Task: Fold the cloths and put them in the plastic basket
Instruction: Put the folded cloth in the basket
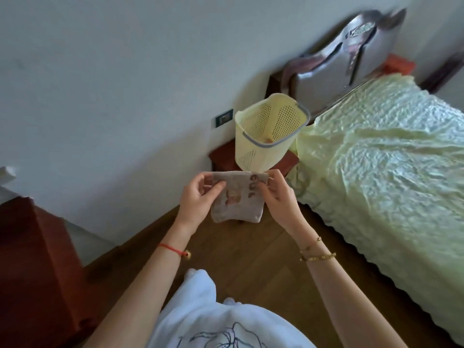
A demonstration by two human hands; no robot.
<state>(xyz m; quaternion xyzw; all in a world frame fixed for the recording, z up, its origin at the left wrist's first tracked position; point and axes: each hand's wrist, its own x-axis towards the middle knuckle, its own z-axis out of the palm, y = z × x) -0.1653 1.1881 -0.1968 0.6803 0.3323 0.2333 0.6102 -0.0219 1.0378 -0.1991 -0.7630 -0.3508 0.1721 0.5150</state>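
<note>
Two hands, left hand (198, 194) and right hand (278, 194), pinch cloth (238, 197) between.

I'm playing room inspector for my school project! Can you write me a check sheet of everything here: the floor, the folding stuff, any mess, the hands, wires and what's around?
Surface: brown wooden floor, bare where it shows.
Job's things: small greyish cloth, folded, held in the air; yellow plastic basket standing on a red-brown side table, something small inside, too blurred to name.
Clutter: nothing seen.
Grippers: left hand and right hand each pinch the cloth's top edge.
Cables: nothing seen; a wall socket sits unused.
Surroundings: bed with pale green cover, grey headboard, white wall.
</note>
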